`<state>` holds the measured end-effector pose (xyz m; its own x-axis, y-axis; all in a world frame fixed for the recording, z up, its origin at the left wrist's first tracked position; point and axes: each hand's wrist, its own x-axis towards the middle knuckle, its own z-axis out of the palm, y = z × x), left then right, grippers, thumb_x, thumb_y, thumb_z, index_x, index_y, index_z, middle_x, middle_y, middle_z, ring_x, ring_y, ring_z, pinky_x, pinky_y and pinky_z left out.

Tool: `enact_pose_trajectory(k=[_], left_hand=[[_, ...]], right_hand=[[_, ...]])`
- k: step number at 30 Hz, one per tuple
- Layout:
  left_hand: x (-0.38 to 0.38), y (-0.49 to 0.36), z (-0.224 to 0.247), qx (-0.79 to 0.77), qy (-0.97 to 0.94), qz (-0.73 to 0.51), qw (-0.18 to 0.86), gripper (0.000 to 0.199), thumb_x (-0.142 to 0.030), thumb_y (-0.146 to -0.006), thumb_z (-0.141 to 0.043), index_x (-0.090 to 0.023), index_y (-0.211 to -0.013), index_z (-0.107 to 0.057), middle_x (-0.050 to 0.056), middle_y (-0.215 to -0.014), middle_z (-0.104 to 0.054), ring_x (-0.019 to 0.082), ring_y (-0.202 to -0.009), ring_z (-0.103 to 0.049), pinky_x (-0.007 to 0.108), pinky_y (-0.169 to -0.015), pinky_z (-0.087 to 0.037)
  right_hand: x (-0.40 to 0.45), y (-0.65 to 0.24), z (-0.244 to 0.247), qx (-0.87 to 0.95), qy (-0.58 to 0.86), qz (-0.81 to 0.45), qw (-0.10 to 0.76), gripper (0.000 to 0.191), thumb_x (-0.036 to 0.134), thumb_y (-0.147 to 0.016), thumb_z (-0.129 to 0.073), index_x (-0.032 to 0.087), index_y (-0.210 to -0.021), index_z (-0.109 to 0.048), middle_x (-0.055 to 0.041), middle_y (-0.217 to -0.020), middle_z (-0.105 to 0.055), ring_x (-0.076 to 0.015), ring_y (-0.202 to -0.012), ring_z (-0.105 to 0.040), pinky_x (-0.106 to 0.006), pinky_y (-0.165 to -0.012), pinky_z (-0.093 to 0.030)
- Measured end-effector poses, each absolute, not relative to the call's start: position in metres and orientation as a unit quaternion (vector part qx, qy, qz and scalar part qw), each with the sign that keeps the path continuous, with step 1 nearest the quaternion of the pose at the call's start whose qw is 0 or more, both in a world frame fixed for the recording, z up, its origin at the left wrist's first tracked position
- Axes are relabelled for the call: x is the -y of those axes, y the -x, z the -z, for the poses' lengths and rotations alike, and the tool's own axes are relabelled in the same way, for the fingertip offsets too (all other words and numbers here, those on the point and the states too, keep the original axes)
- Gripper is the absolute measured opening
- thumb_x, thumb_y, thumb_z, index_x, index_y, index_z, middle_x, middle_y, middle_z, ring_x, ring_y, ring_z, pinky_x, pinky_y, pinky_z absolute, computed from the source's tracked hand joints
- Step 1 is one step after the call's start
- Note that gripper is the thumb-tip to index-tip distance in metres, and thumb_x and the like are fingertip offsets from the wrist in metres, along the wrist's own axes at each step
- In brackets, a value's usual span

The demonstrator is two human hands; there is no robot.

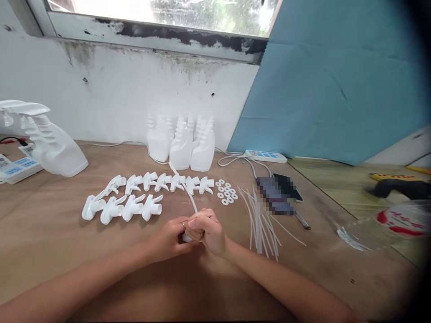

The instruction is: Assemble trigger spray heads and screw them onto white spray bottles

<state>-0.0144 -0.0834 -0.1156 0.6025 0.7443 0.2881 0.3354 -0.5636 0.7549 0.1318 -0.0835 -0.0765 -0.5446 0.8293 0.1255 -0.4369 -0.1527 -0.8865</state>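
My left hand [175, 237] is closed around a white piece, mostly hidden by my fingers, that looks like a spray head [186, 237]. Against it, my right hand [207, 231] pinches a thin white tube [190, 195], which rises up and to the left past the row of spray heads. Several white spray heads [133, 207] lie in two rows beyond my left hand. A cluster of small white rings [227, 192] is right of the rows. Loose white tubes [259, 224] lie to the right of my right hand.
White bottles [202, 148] stand by the wall, and a bottle with a spray head [60, 148] is at the left. Two phones [276, 197], a power strip [266, 156] with cables and a clear labelled bottle [387, 226] are on the right.
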Motion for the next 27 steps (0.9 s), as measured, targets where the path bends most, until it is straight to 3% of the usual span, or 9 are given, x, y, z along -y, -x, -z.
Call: enact_pose_trajectory(k=[10,14,16,18,20,21,24,27], left_hand=[[0.084,0.015,0.119,-0.337,-0.819,-0.295,0.359,0.008,-0.021,-0.082,-0.057,-0.016,-0.075,-0.057,0.002,-0.078,-0.061,0.014,-0.070,-0.053,0.025,-0.063,-0.043],[0.085,0.014,0.118,-0.357,-0.821,-0.292,0.336,0.012,-0.027,-0.079,-0.060,-0.016,-0.075,-0.058,0.003,-0.076,-0.061,0.016,-0.066,-0.052,0.027,-0.058,-0.042],[0.085,0.014,0.115,-0.366,-0.814,-0.288,0.347,0.013,-0.029,-0.079,-0.061,-0.017,-0.082,-0.062,0.003,-0.075,-0.063,0.015,-0.063,-0.052,0.026,-0.056,-0.042],[0.086,0.016,0.109,-0.365,-0.808,-0.281,0.367,0.019,-0.031,-0.080,-0.061,-0.018,-0.093,-0.066,0.002,-0.080,-0.065,0.016,-0.066,-0.054,0.026,-0.059,-0.043],[0.086,0.018,0.103,-0.360,-0.799,-0.289,0.386,0.023,-0.034,-0.082,-0.062,-0.019,-0.099,-0.067,0.003,-0.086,-0.066,0.016,-0.073,-0.056,0.026,-0.065,-0.045],[0.086,0.019,0.099,-0.362,-0.787,-0.304,0.396,0.024,-0.036,-0.083,-0.062,-0.018,-0.099,-0.067,0.004,-0.089,-0.066,0.017,-0.075,-0.056,0.027,-0.068,-0.046],[0.081,0.020,0.090,-0.371,-0.746,-0.358,0.421,0.025,-0.039,-0.084,-0.062,-0.018,-0.098,-0.066,0.005,-0.091,-0.065,0.017,-0.080,-0.057,0.028,-0.074,-0.047],[0.077,0.015,0.079,-0.376,-0.726,-0.398,0.415,0.026,-0.041,-0.085,-0.062,-0.018,-0.096,-0.065,0.003,-0.087,-0.062,0.017,-0.081,-0.055,0.027,-0.076,-0.046]], right_hand=[[0.074,-0.130,0.072,0.505,0.203,-0.739,0.397,0.040,0.021,-0.067,-0.054,0.023,-0.041,-0.024,0.0091,-0.036,-0.021,-0.0040,-0.032,-0.016,-0.023,-0.036,-0.012],[0.073,-0.137,0.067,0.524,0.188,-0.722,0.412,0.044,0.032,-0.077,-0.058,0.021,-0.046,-0.029,0.0074,-0.040,-0.028,-0.0060,-0.036,-0.027,-0.022,-0.039,-0.022],[0.070,-0.146,0.061,0.538,0.181,-0.716,0.406,0.041,0.039,-0.080,-0.062,0.018,-0.051,-0.043,0.0009,-0.052,-0.049,-0.0101,-0.048,-0.046,-0.025,-0.049,-0.037],[0.068,-0.160,0.056,0.575,0.183,-0.689,0.402,0.030,0.043,-0.079,-0.068,0.014,-0.072,-0.062,-0.0079,-0.084,-0.066,-0.0170,-0.078,-0.060,-0.030,-0.072,-0.047],[0.066,-0.175,0.055,0.642,0.206,-0.614,0.410,0.036,0.046,-0.081,-0.068,0.018,-0.104,-0.066,-0.0096,-0.116,-0.062,-0.0217,-0.107,-0.057,-0.035,-0.095,-0.043],[0.065,-0.182,0.058,0.657,0.222,-0.586,0.420,0.041,0.047,-0.081,-0.068,0.020,-0.112,-0.064,-0.0093,-0.122,-0.060,-0.0225,-0.113,-0.055,-0.037,-0.099,-0.040],[0.064,-0.195,0.072,0.634,0.268,-0.594,0.416,0.050,0.046,-0.078,-0.072,0.024,-0.120,-0.059,-0.0084,-0.125,-0.058,-0.0225,-0.113,-0.055,-0.036,-0.096,-0.043],[0.064,-0.196,0.086,0.579,0.297,-0.645,0.401,0.055,0.044,-0.067,-0.081,0.022,-0.114,-0.062,-0.0064,-0.113,-0.064,-0.0207,-0.102,-0.060,-0.032,-0.089,-0.046]])
